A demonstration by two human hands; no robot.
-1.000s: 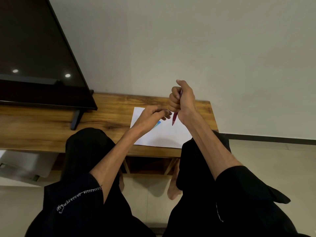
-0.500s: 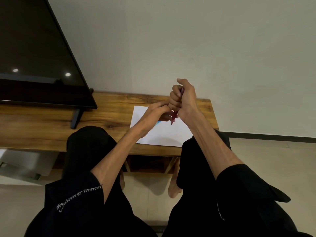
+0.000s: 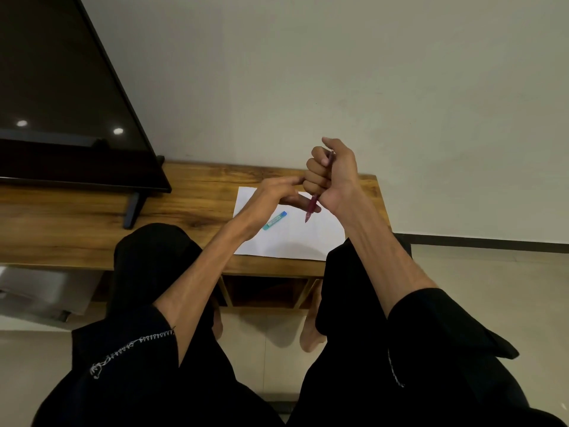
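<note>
The red pen [image 3: 311,208] stands nearly upright in the air, its tip pointing down, wrapped in the fist of the right hand [image 3: 334,174]: the fingers are clenched round the upper barrel and only the lower barrel and tip stick out below the fist. It looks a light, stiff, smooth plastic thing, so a full fist is more than it needs. Its slick barrel would likely turn or slip under a loose pinch, and the sounder place to take it is the thicker section just below the fist, clear of the point. The left hand [image 3: 271,195] comes in from the side of the grip with its fingers stretched out and released, holding nothing; the lower ones reach just behind the exposed barrel, though whether they touch it cannot be told. Below the grip lies a white sheet of paper [image 3: 295,241], with a small teal tube [image 3: 275,220] resting on it under the left wrist. The sheet lies on a wooden table [image 3: 191,195], and well away past the left hand stands a dark screen [image 3: 61,103].
</note>
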